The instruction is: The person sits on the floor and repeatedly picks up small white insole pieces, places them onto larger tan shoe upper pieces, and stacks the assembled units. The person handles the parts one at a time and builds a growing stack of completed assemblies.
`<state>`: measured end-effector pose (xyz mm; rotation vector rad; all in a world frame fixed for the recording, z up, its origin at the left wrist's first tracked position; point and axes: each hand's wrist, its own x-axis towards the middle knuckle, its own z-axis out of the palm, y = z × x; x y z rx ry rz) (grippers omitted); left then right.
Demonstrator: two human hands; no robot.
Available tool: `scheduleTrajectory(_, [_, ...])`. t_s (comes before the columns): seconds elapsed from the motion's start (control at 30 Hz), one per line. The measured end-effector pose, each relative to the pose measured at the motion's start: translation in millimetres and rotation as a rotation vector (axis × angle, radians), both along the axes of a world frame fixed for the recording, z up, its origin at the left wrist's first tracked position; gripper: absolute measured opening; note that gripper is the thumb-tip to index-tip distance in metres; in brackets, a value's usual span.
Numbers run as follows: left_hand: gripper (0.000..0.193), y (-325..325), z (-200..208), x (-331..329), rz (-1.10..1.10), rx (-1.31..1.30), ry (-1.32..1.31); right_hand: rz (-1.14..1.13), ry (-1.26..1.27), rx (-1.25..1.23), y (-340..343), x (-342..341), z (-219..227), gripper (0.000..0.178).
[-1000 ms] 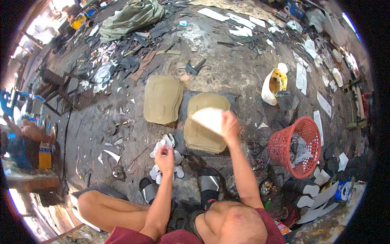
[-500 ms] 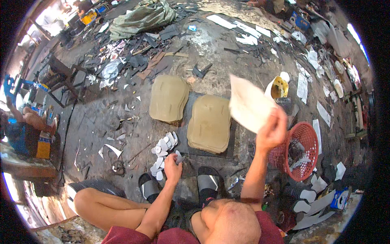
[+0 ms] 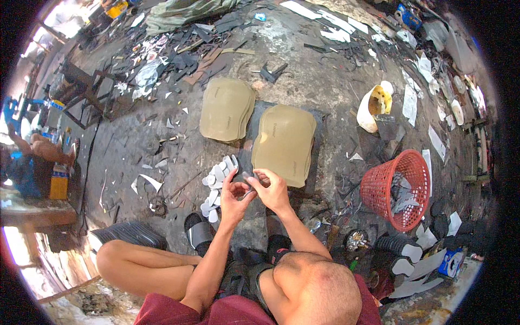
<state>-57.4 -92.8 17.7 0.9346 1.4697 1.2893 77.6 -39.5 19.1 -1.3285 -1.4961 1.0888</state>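
Observation:
My left hand [image 3: 234, 205] and my right hand [image 3: 273, 192] meet in front of my feet. Thumbs and fingers of both pinch a small dark grey piece [image 3: 249, 187], mostly covered, so its full shape does not show. Just left of the left hand lies a loose pile of flat, pale grey oval pieces [image 3: 219, 172]. Beyond the right hand, a stack of tan sheets with rounded corners [image 3: 283, 143] rests on a dark mat [image 3: 319, 130]. A second tan stack [image 3: 226, 109] stands to its left and farther off.
On the right a red plastic basket [image 3: 374, 187] holds grey scraps. Behind it lies a cut-open white container [image 3: 368, 111], yellow inside. Scraps cover much of the floor. A dark metal frame [image 3: 89, 97] stands at left, near another person's arm [image 3: 49, 149].
My right hand has come down and left to join the left hand, and the pale sheet it held is gone from it. My left hand has lifted slightly from beside the pile.

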Motion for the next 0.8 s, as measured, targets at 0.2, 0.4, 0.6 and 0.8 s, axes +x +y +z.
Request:
scheduleTrajectory(0.2, [0.023,2,-11,-17,-0.001,-0.205,-0.199,0.178,0.068,-0.146,1,19,-1,0.030])
scheduleTrajectory(0.4, [0.014,18,-8,-45,0.302,-0.132,-0.104,0.224,-0.005,-0.106,-5,19,3,0.035])
scheduleTrajectory(0.6, [0.016,7,18,-15,-0.247,-0.244,-0.141,0.161,0.220,-0.441,-6,27,-4,0.022])
scheduleTrajectory(0.8, [0.016,10,4,-8,-0.169,-0.325,-0.324,0.067,-0.400,0.134,-11,87,-4,0.029])
